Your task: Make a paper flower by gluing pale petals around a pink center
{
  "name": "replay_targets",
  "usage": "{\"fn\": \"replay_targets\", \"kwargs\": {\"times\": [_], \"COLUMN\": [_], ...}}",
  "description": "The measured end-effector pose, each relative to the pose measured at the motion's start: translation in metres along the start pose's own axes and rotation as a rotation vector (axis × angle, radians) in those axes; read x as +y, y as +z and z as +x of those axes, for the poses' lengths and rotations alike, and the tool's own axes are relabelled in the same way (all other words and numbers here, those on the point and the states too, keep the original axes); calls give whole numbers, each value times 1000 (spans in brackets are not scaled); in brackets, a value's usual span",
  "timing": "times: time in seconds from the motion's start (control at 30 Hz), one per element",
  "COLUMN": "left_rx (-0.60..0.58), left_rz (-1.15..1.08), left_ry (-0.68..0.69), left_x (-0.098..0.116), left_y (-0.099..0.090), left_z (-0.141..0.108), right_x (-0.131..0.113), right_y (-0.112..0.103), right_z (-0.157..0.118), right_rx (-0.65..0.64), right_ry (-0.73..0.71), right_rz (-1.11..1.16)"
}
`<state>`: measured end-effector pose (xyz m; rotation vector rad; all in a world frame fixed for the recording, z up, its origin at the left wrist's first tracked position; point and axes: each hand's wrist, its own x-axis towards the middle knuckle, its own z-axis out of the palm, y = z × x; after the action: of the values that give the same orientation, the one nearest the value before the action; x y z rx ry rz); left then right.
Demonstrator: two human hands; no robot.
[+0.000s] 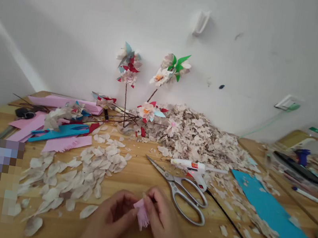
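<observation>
1. The left hand [118, 211] and the right hand [159, 211] are close together above the near part of the table [138, 176], and both are pinching one small pink strip [143, 215].
2. This pink strip lies between the two hands, at their fingertips; its fringed end points downward, toward the person.
3. The scissors [173, 181] rest on the table just beyond the right hand and to its right, with the tips pointing away and to the left.
4. Behind the scissors, there is the white glue gun [190, 165], whose black cord runs toward the lower right.
5. Loose petals [86, 176] are spread beyond the left hand, and a big heap [198, 137] is near the wall.
6. The blue sheet [273, 217] lies well apart, on the right side.
7. Two flower stems [125, 101] [152, 95] stand against the wall.
</observation>
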<state>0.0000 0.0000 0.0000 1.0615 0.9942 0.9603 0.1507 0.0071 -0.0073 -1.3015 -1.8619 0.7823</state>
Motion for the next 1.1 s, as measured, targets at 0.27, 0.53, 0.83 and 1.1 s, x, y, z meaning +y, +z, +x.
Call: {"fn": "replay_targets", "kwargs": {"times": [0.27, 0.53, 0.83, 1.1], "left_rx": [27, -22, -28, -21], "left_rz": [70, 47, 46, -71], "left_ry": [-49, -24, -81, -25], "left_x": [0, -2, -3, -17], "left_y": [1, 1, -2, -3], "left_z": [2, 6, 7, 9], "right_x": [-5, 1, 2, -4], "right_y": [-4, -2, -1, 1], "right_z": [4, -1, 1, -1], "right_rx": [-95, -17, -55, -32], "right_ry": [167, 105, 169, 153], "right_rz": [392, 188, 388, 337]}}
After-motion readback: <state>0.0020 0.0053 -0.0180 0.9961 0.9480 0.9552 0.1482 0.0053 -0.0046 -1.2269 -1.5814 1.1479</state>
